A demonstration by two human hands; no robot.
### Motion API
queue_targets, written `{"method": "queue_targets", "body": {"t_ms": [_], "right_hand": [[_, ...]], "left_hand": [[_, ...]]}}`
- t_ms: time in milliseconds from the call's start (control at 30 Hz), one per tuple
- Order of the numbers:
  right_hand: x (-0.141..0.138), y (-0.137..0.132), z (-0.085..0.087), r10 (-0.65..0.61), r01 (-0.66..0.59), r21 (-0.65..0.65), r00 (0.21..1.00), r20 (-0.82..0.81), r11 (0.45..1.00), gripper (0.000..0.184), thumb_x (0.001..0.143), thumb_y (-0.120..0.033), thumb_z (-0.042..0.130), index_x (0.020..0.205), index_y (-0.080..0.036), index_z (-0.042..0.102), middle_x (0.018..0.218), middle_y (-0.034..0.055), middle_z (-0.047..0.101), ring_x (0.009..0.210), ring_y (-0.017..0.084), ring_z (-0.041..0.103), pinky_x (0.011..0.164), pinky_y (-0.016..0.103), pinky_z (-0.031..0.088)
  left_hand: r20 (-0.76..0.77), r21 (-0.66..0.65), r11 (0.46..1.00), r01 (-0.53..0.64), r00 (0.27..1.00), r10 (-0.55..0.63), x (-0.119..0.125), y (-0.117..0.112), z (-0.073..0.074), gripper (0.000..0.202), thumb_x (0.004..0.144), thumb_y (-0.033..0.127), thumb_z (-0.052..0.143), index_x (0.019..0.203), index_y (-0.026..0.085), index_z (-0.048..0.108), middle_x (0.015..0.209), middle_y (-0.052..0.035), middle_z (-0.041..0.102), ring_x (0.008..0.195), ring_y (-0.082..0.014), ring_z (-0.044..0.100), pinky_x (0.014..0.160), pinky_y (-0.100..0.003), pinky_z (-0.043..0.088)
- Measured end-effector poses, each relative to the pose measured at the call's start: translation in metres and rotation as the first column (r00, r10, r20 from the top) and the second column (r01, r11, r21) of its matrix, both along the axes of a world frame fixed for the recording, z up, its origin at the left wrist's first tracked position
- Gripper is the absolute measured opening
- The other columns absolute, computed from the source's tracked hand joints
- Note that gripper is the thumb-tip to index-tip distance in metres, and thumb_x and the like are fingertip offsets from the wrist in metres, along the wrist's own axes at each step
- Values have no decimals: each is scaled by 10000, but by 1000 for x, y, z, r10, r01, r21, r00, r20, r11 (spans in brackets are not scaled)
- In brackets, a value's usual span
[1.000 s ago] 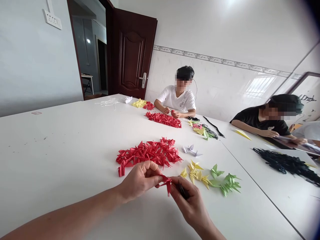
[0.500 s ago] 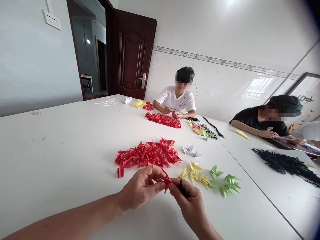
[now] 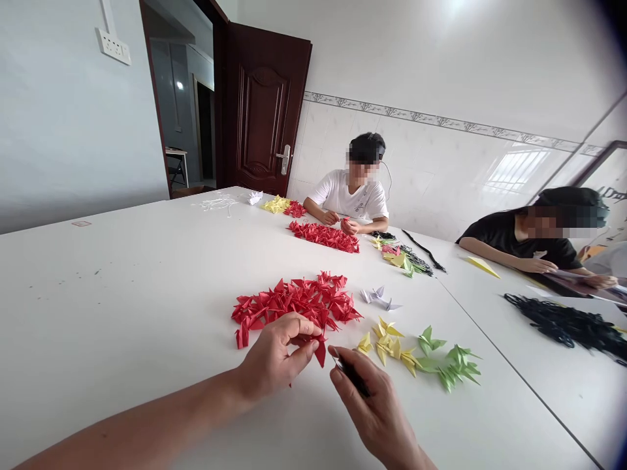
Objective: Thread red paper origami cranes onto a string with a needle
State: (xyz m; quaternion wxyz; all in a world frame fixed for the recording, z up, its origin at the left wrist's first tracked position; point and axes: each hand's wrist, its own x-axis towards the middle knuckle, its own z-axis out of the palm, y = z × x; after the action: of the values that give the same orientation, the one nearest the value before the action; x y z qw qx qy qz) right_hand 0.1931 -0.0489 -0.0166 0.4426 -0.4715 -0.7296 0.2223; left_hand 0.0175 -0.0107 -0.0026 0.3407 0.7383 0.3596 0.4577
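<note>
Head view: a red paper crane [image 3: 319, 349] is pinched by the curled fingers of the left hand [image 3: 277, 356]. A dark slender strand [image 3: 349, 377] is gripped between thumb and forefinger of the right hand [image 3: 373, 408], seemingly kept close to the crane. A red crane heap [image 3: 294, 305] lies just beyond, within reach.

Two heaps of red folded-paper cranes [image 3: 294, 303] lie at centre, one dark-brown wooden door [image 3: 264, 108] stands upper centre, one white wall socket [image 3: 113, 47] sits upper left, and one person in a white T-shirt [image 3: 350, 199] sits beyond.
</note>
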Motion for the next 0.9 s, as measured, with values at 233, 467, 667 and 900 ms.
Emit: {"method": "queue_targets", "body": {"t_ms": [233,467,667,900], "right_hand": [[0,1,1,-24,23,38,999,33,999,195,802,-274,518,919,-172,636,668,22,605,555,121,525,504,197,425],[6,15,-11,-141,136,-147,990,-24,980,273,792,-368,516,837,-147,670,613,28,589,536,129,497,485,211,394],[6,23,-17,-150,126,-259,986,-77,958,316,774,-403,517,810,-131,672,589,8,531,528,115,426,477,210,348],[3,27,-12,-162,123,-277,979,-125,953,305,768,-402,499,711,-137,639,542,-13,466,517,111,384,481,215,312]], "left_hand": [[-95,165,986,40,995,-25,-2,2,-2,132,800,156,516,897,164,604,855,-43,605,816,-137,582,714,-232,504],[-257,298,955,9,964,71,-12,19,-5,221,811,94,420,878,189,608,911,-40,598,832,-128,579,712,-226,501],[-268,345,936,-67,949,166,-19,25,-7,252,801,83,393,861,182,617,955,-53,603,890,-145,571,741,-245,504],[-366,440,898,4,914,175,11,67,34,242,842,230,416,955,183,625,1094,-72,596,1045,-190,528,910,-316,435]]}}
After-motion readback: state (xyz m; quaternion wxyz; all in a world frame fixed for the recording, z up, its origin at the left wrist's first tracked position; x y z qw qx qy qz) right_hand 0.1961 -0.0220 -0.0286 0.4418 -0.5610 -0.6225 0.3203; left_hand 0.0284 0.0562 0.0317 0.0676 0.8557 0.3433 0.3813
